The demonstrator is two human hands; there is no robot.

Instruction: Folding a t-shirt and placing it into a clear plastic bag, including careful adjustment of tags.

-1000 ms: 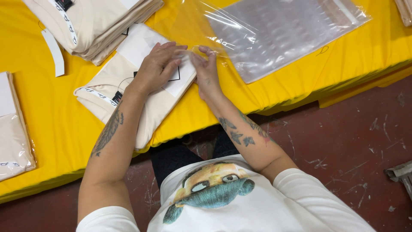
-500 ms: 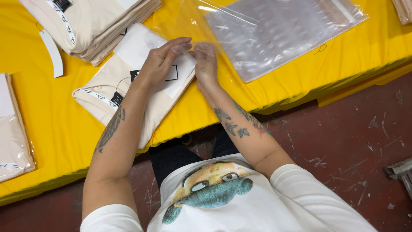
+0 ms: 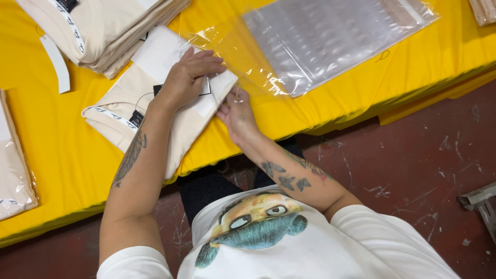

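Cream folded shirt [image 3: 155, 106] under one flat left hand [image 3: 185, 78], right-hand fingers [image 3: 231, 103] pinching one clear bag [image 3: 235, 57].

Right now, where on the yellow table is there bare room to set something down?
Bare yellow table shows between the bagged shirt at the left edge and the folded cream shirt; a narrower strip lies along the front edge below the stack of clear bags. It is crowded around the left hand, right hand and shirt stack.
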